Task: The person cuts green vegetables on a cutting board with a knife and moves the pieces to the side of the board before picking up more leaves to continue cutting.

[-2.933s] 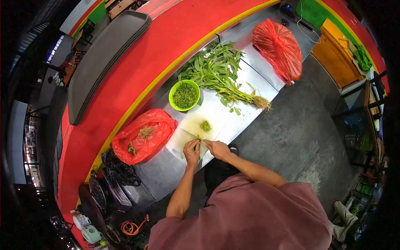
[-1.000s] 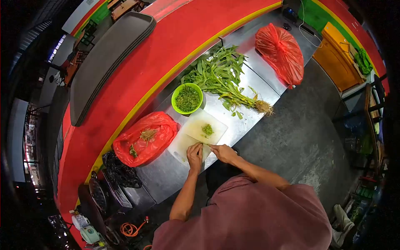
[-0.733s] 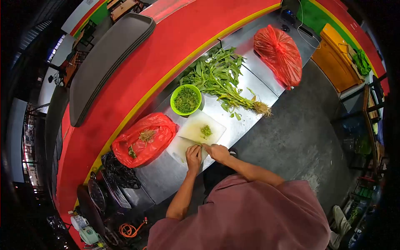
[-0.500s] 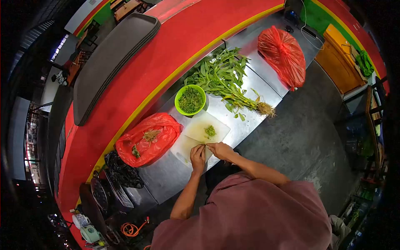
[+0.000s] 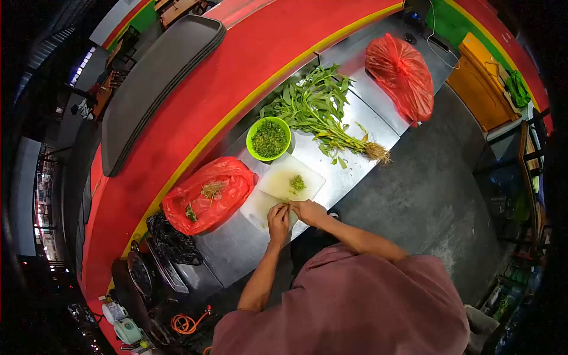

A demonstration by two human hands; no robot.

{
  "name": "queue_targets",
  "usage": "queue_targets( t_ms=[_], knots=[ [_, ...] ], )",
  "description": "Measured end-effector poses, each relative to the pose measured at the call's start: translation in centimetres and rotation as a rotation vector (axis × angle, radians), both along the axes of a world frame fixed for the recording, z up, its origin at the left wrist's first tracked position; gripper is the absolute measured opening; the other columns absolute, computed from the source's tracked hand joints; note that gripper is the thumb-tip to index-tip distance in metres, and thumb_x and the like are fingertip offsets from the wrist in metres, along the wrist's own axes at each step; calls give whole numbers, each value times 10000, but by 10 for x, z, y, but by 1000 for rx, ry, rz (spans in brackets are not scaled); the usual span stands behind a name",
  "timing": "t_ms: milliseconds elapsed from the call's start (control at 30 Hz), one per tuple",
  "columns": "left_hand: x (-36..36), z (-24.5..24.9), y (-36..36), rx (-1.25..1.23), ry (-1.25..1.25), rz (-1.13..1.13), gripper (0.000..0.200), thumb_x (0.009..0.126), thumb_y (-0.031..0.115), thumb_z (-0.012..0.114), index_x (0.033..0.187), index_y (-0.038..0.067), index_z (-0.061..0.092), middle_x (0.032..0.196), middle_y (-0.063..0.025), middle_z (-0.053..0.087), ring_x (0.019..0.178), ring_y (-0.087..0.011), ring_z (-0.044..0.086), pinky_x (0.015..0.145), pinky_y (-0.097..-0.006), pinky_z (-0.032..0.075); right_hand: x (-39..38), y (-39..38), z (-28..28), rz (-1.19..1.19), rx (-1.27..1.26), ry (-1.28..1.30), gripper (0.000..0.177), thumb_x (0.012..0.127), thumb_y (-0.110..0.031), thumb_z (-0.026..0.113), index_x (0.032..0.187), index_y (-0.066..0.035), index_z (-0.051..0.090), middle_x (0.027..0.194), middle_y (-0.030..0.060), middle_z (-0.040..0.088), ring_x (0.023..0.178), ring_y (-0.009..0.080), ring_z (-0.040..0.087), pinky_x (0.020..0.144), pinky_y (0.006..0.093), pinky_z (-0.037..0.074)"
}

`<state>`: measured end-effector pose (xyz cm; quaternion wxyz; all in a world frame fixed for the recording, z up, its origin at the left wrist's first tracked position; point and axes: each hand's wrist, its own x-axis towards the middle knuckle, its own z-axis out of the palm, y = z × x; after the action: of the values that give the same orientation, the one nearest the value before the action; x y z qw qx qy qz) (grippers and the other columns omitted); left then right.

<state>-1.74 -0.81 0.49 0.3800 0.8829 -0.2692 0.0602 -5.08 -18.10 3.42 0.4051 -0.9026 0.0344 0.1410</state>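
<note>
My left hand [image 5: 278, 222] is closed at the near edge of a white cutting board [image 5: 278, 178], fingers bent downward. Touching or almost touching it, my right hand [image 5: 309, 212] is also closed. Whatever lies between the fingers is too small and covered to make out. A small heap of chopped greens [image 5: 297, 183] lies on the board, just beyond the hands. Behind the board stands a lime-green bowl [image 5: 249, 148] full of chopped green leaves [image 5: 269, 139]. A bunch of long leafy stems [image 5: 322, 112] with roots still on rests to the bowl's right.
An opened red plastic bag [image 5: 231, 201] with root scraps stands left of the board, beside a black plastic bag [image 5: 171, 239]. A tied red bag [image 5: 402, 77] sits at the metal counter's [image 5: 355, 174] far right. A red wall [image 5: 248, 71] carrying dark trays [image 5: 160, 89] borders the back.
The whole view has shifted slightly. Both hands stay together at the board's near edge, with little visible movement. The heap of chopped greens looks much the same.
</note>
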Motion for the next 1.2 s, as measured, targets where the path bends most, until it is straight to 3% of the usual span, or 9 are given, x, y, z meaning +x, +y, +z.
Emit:
queue_targets(
  t_ms=[133,333,600,867,933,1200],
  knots=[
    [-2,-4,-1,-69,34,58,179,875,-15,704,1047,-26,754,1063,-171,730,1010,-345,667,945,-411,519,-14,-5,-7,-19,10,16,367,1058,-362,498,1321,-170,668,889,267,722,794,472,695,734,568,552],
    [-1,-6,2,-28,0,43,187,840,-15,727,1024,-7,755,1061,-134,738,1009,-324,670,901,-426,516,-21,1,-16,-37,-48,-92,376,1058,-350,502,1330,-151,668,830,250,712,761,457,697,699,560,549],
    [0,-2,3,-60,31,57,153,872,29,732,1018,-5,763,1066,-144,755,1005,-337,685,937,-416,523,-13,5,-19,-35,4,-19,388,1068,-371,477,1344,-169,659,903,274,717,830,461,705,723,570,555],
    [-6,-4,0,-110,-18,78,132,878,1,721,1004,-19,754,1027,-147,748,968,-337,677,899,-429,521,-26,5,-30,-4,-106,-152,364,1084,-335,430,1346,-186,634,842,224,710,744,432,702,655,557,551],
    [-7,-4,0,-43,-58,83,146,865,-6,713,1005,-9,751,1046,-148,743,986,-335,671,897,-434,519,-23,5,-28,-4,-89,-182,373,1061,-326,504,1382,-187,632,803,237,702,717,431,690,646,540,546],
    [2,0,7,-66,-22,-18,185,873,-24,705,1050,11,746,1052,-133,742,976,-330,670,891,-421,526,-24,-15,-24,-122,-40,-84,385,1055,-331,508,1392,-191,629,960,250,727,850,462,695,774,553,554]
  ],
)
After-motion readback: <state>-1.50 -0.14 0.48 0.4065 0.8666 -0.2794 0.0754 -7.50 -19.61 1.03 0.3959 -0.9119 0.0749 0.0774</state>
